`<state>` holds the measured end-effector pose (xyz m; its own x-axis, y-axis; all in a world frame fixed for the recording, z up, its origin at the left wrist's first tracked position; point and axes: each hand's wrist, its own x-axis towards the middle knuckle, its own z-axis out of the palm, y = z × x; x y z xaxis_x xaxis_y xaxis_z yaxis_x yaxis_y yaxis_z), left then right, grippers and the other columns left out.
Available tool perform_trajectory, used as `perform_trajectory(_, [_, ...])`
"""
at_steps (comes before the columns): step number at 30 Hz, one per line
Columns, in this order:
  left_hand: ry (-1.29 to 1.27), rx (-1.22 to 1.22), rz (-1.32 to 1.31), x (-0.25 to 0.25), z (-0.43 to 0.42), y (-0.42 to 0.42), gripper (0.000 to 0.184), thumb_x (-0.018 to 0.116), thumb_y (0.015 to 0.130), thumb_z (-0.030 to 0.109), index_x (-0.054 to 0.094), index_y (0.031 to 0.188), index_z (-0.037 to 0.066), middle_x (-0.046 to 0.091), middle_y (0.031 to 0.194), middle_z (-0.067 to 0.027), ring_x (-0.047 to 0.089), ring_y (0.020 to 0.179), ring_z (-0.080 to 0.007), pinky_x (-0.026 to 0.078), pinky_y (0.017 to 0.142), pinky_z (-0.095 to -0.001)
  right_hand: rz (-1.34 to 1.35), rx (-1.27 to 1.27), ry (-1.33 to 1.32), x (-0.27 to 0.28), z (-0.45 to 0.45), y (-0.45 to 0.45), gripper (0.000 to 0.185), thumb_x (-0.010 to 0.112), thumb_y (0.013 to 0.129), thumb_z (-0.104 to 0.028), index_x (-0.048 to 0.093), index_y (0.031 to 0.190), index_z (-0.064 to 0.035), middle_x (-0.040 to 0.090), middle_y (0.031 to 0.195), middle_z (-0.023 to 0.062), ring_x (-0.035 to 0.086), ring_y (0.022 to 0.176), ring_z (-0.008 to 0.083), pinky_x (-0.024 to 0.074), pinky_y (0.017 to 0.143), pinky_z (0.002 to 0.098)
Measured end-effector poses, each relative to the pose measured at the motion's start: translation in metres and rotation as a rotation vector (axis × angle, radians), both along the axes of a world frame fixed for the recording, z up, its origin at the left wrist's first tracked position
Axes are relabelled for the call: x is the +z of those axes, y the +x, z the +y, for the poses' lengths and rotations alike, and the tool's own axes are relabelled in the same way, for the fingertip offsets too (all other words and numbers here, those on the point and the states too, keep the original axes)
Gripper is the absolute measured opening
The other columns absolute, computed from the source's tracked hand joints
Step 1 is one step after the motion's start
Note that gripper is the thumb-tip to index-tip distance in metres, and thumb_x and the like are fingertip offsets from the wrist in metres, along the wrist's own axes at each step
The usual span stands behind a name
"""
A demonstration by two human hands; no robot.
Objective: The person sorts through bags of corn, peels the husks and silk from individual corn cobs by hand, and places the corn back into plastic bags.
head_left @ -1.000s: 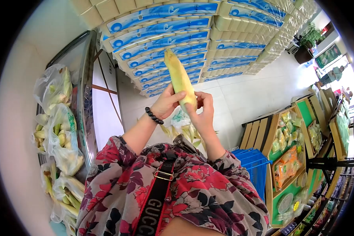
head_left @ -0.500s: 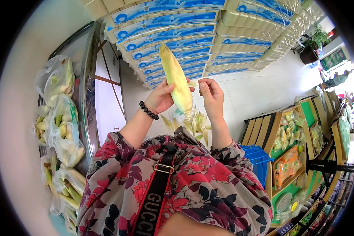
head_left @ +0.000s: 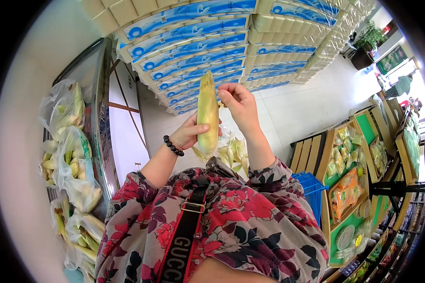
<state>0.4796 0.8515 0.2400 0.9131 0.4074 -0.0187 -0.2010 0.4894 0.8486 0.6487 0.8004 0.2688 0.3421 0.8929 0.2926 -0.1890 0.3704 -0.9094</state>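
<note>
An ear of corn [head_left: 208, 113] in pale green husk stands nearly upright in front of me. My left hand [head_left: 188, 132], with a black bead bracelet at the wrist, is wrapped round its lower half. Beside the upper part of the ear, on its right, my right hand [head_left: 238, 101] is closed in a pinch; a small pale bit shows just below its fingertips, and what the fingers hold I cannot make out. Loose husks [head_left: 231, 152] lie in a pile below the hands, partly hidden by the ear and my clothes.
Plastic bags of corn [head_left: 75, 165] line the left, beside a glass-topped case [head_left: 101, 94]. Wrapped paper packs [head_left: 189, 47] are stacked ahead. To the right are a blue wire basket [head_left: 311, 191] and wooden produce shelves [head_left: 333, 188]. A person [head_left: 401, 87] is far off at the right.
The ear has become more upright and moved lower in view. My right hand has gone from the ear's lower end, out to the right, then up beside its upper part.
</note>
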Motion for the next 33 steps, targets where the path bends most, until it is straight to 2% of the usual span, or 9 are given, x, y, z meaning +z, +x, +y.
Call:
perform_trajectory(6, [0.156,0.043,0.065,-0.007,0.006,-0.006,0.058,0.066,0.079,0.026,0.039,0.126,0.005,0.055,0.109,-0.0084,0.059,0.095,-0.0227,0.048,0.082,-0.0368,-0.112,0.028,-0.096,-0.012,0.007,-0.002,0.012,0.063,0.085,-0.011,0.057,0.088,-0.001,0.056,0.073,-0.0027,0.048,0.063,0.0042,0.0403,0.057,0.0194])
perform_trajectory(9, [0.148,0.064,0.047,-0.008,0.007,-0.007,0.057,0.065,0.079,0.026,0.04,0.126,0.005,0.054,0.112,-0.0086,0.059,0.095,-0.0226,0.048,0.083,-0.0369,-0.211,-0.063,-0.068,-0.016,0.004,-0.004,0.013,0.062,0.084,-0.01,0.053,0.081,-0.0013,0.056,0.076,0.001,0.05,0.067,0.0072,0.0406,0.06,0.021])
perform_trajectory(15, [-0.083,0.296,-0.009,-0.015,0.016,0.003,0.052,0.06,0.082,0.022,0.04,0.126,0.004,0.055,0.11,-0.0081,0.059,0.095,-0.0213,0.048,0.082,-0.0338,-0.619,-0.343,0.511,-0.018,-0.001,-0.02,0.012,0.059,0.08,-0.004,0.047,0.082,-0.0017,0.055,0.084,0.0107,0.052,0.068,0.0207,0.0432,0.063,0.0297])
perform_trajectory(18, [-0.078,0.303,-0.003,-0.018,0.024,-0.001,0.052,0.058,0.083,0.028,0.041,0.126,0.003,0.053,0.116,-0.0087,0.055,0.105,-0.0197,0.045,0.091,-0.0347,-0.534,-0.175,0.455,-0.027,-0.003,-0.028,0.012,0.056,0.085,-0.006,0.045,0.086,-0.0028,0.053,0.082,0.0076,0.049,0.067,0.0155,0.0412,0.062,0.0266])
perform_trajectory(22, [-0.522,0.127,-0.207,0.0,0.012,-0.003,0.043,0.053,0.088,0.026,0.044,0.124,0.004,0.053,0.118,-0.0107,0.052,0.109,-0.0229,0.039,0.097,-0.0371,-0.186,-0.053,0.179,-0.041,-0.007,-0.029,0.01,0.051,0.09,-0.009,0.042,0.088,-0.0049,0.045,0.079,0.0012,0.042,0.07,0.0085,0.0372,0.063,0.0209])
perform_trajectory(26, [-0.34,0.587,0.05,-0.026,0.043,0.013,0.051,0.043,0.093,0.042,0.039,0.125,0.003,0.053,0.116,-0.0153,0.052,0.108,-0.0298,0.04,0.095,-0.0458,-0.16,-0.067,0.15,-0.028,-0.024,-0.032,0.01,0.05,0.09,-0.011,0.042,0.089,-0.0053,0.039,0.074,-0.0027,0.036,0.062,0.0075,0.0338,0.056,0.0197])
perform_trajectory(28, [-0.542,0.836,-0.028,-0.009,0.07,0.001,0.051,0.039,0.094,0.044,0.038,0.125,0.004,0.053,0.111,-0.0173,0.052,0.105,-0.0328,0.041,0.093,-0.0499,-0.224,-0.128,0.19,-0.025,-0.037,-0.017,0.012,0.05,0.091,-0.013,0.041,0.088,-0.0053,0.04,0.074,-0.002,0.035,0.062,0.0073,0.0327,0.055,0.0195])
perform_trajectory(30, [-0.494,0.911,-0.129,-0.027,0.11,-0.019,0.056,0.036,0.093,0.051,0.038,0.125,0.005,0.05,0.118,-0.0189,0.051,0.107,-0.0346,0.041,0.093,-0.0527,-0.032,-0.069,0.141,-0.024,-0.059,-0.004,0.01,0.048,0.091,-0.011,0.04,0.087,-0.0055,0.042,0.076,0.0008,0.037,0.064,0.0085,0.0335,0.056,0.02])
perform_trajectory(33, [-0.463,1.23,-0.226,-0.037,0.163,-0.071,0.059,0.033,0.091,0.055,0.038,0.124,0.006,0.05,0.117,-0.0172,0.051,0.106,-0.0349,0.042,0.091,-0.0544,0.253,0.115,0.4,-0.001,-0.085,0.024,0.005,0.045,0.088,-0.005,0.041,0.087,-0.0053,0.042,0.077,0.0011,0.039,0.067,0.009,0.0348,0.057,0.0218])
